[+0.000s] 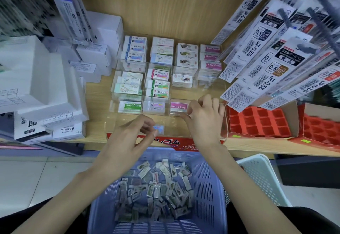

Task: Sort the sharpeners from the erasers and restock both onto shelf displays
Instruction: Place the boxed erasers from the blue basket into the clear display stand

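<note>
Eraser (158,129) in left hand (128,136), over shelf (95,93)

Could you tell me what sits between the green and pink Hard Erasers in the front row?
The head view shows a single pale pink-and-white eraser lying between the green Hard Eraser and the pink Hard Eraser.

Single wide-angle view from a camera worn on the person's head, facing forward and steeply down, close above a purple basket (207,178) at the lower edge, wooden shelf (97,93) near ahead, filling the upper half
</note>
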The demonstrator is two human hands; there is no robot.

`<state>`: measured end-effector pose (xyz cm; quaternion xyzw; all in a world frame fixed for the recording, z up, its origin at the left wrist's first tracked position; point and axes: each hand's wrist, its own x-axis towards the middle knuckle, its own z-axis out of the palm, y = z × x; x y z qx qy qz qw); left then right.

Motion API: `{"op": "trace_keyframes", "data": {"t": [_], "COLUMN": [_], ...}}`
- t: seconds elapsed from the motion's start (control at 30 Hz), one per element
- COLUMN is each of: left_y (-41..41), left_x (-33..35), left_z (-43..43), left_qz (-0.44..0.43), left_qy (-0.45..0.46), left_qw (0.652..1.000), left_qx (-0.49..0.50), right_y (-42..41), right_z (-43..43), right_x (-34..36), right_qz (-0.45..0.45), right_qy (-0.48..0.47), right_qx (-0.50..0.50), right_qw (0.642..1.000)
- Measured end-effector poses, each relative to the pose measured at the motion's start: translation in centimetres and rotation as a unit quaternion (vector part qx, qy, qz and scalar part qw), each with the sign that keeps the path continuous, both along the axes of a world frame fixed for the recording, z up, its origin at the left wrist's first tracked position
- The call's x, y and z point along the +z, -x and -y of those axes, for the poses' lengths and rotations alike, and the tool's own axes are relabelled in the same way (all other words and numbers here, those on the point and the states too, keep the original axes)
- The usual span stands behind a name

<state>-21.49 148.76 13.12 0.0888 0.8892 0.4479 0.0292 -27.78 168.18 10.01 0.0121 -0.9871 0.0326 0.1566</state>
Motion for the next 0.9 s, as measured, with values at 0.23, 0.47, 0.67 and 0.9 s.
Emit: {"op": "trace_keyframes", "data": {"t": [0.23, 0.47, 0.67, 0.9], "left_y": [-0.4, -1.0, -3.4, -9.9], "left_x": [-0.1, 0.4, 0.3, -6.6], "left_z": [1.0, 1.4, 2.8, 6.7], "left_qz": [-0.043, -0.055, -0.075, -0.069], "left_qy": [0.037, 0.055, 0.070, 0.115], "left_qw": [0.998, 0.997, 0.994, 0.988], "left_qx": [-0.016, -0.021, -0.021, 0.082], "right_y": [-3.5, -3.5, -7.6, -17.5], "right_z": [-0.4, 0.2, -0.2, 1.2], "right_x": [0.5, 0.5, 1.1, -9.3], "right_qz": [0.051, 0.209, 0.110, 0.188], "right_qy": [0.018, 0.009, 0.144, 0.274], "right_qx": [0.193, 0.161, 0.202, 0.209], "right_qw": [0.980, 0.965, 0.963, 0.920]}}
